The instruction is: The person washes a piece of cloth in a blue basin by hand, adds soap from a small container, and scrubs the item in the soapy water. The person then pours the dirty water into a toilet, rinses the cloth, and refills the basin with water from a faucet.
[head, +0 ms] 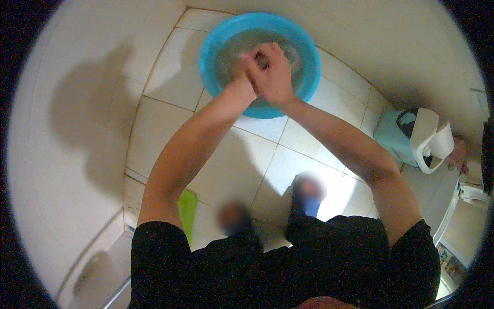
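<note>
A round blue plastic basin (260, 19) stands on the tiled floor in front of me, with cloudy greyish water (235, 44) in it. Over the water, my left hand (246, 79) and my right hand (276, 75) are pressed together, the right one lying partly across the left. Between the fingers shows a small dark patch; whether it is a held thing or a shadowed gap, I cannot tell. Motion blurs both hands, and most of the left fingers are hidden. Something pale, perhaps foam or cloth, shows in the water right of my right hand.
Walls meet the floor on the left and behind the basin. At right, a pale green bin (391, 135) with a white lid (424, 135) holds dark material. A bright green object (187, 212) lies by my left arm. My feet are below the basin.
</note>
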`<action>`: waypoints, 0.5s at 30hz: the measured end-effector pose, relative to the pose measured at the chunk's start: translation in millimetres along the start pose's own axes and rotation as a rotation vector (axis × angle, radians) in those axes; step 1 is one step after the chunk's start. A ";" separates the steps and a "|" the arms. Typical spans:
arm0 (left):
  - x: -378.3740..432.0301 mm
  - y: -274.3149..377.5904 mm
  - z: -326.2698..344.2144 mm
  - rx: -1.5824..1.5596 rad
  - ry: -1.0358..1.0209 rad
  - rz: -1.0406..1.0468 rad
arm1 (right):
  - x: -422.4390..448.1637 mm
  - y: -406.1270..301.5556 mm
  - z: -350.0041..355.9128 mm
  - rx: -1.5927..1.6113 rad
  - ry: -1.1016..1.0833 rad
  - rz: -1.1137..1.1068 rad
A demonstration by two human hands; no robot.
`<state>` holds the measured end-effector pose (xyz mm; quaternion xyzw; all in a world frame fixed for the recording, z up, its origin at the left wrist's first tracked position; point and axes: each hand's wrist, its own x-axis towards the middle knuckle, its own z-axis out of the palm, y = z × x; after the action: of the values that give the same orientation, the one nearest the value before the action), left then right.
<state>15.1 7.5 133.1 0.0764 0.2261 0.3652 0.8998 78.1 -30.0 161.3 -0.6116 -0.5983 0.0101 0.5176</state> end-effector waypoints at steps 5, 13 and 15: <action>-7.7 -21.0 15.6 0.522 0.305 -0.090 | 32.7 85.7 -6.7 -0.044 -0.239 0.638; 4.5 -21.4 -7.7 0.290 0.258 0.051 | 4.6 27.2 -4.8 0.130 -0.078 0.182; 1.2 -29.7 5.9 0.515 0.416 -0.056 | 26.1 44.3 -20.7 0.047 -0.260 0.642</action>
<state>37.0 -12.9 128.9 0.2189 0.4920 0.2790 0.7951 130.6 -12.3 158.2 -0.7501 -0.4362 0.2640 0.4212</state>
